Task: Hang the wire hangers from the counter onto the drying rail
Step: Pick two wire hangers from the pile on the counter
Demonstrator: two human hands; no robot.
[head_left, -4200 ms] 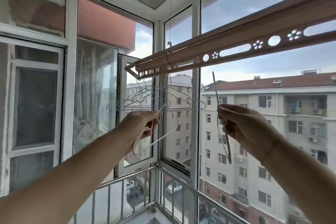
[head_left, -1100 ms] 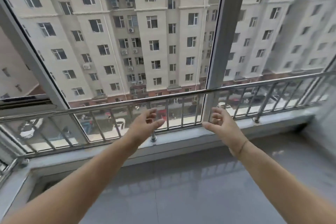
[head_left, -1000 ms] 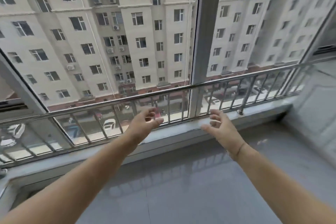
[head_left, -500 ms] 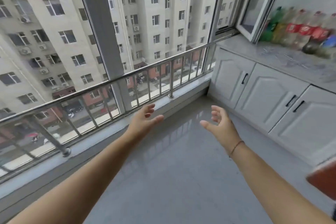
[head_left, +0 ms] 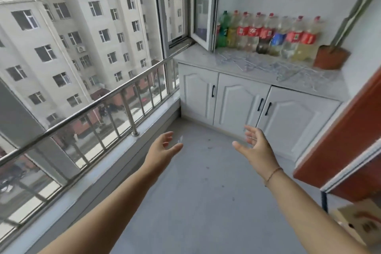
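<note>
— What sort of place is this?
— The glazed balcony of a flat, high up. Tall windows (head_left: 159, 6) with a steel guard rail (head_left: 86, 109) inside them, and an apartment block (head_left: 61, 27) across the street below.
— Lived in?
— Yes. There are white cupboards (head_left: 237, 101) under a pale worktop (head_left: 198, 55), soft-drink bottles (head_left: 268, 35) lined against the wall, and a grey floor (head_left: 206, 192).

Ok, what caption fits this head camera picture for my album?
Empty left hand and right hand reach toward wire hangers on the counter beside bottles.
</note>
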